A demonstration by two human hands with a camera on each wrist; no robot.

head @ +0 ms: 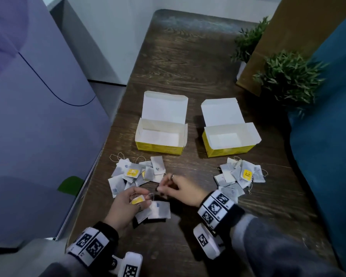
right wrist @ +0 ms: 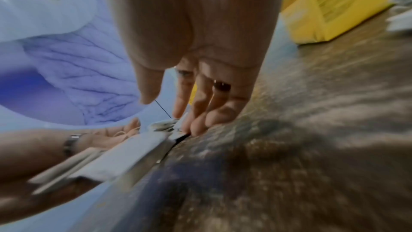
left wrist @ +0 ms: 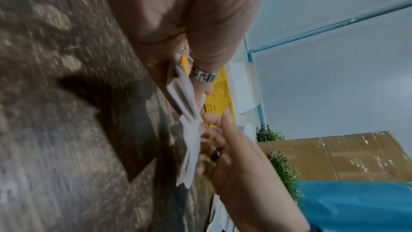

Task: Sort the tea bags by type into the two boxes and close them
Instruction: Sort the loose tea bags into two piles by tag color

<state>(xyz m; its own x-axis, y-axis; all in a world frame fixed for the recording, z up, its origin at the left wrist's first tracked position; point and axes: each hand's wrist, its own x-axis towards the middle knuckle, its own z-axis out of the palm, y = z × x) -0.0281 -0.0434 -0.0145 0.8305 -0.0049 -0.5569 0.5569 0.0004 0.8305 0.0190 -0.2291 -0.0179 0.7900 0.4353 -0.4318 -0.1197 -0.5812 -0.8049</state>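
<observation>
Two open yellow tea boxes stand side by side on the dark wooden table, the left box (head: 158,146) and the right box (head: 228,150), both with lids up and nothing inside. In front of each lies a mixed pile of tea bags, a left pile (head: 136,173) and a right pile (head: 240,175), some with yellow tags, some with blue marks. My left hand (head: 142,199) grips a small stack of tea bags (head: 158,210) near the front edge, thumb (left wrist: 200,80) pressed on top. My right hand (head: 168,186) reaches in beside it, its fairly straight fingertips (right wrist: 196,126) touching the stack's edge (right wrist: 125,158).
Two small green plants (head: 288,76) (head: 248,43) and a brown cardboard sheet (head: 284,37) stand at the back right. A blue cushion (head: 328,146) runs along the table's right side. The table's left edge (head: 100,156) borders a purple-grey surface.
</observation>
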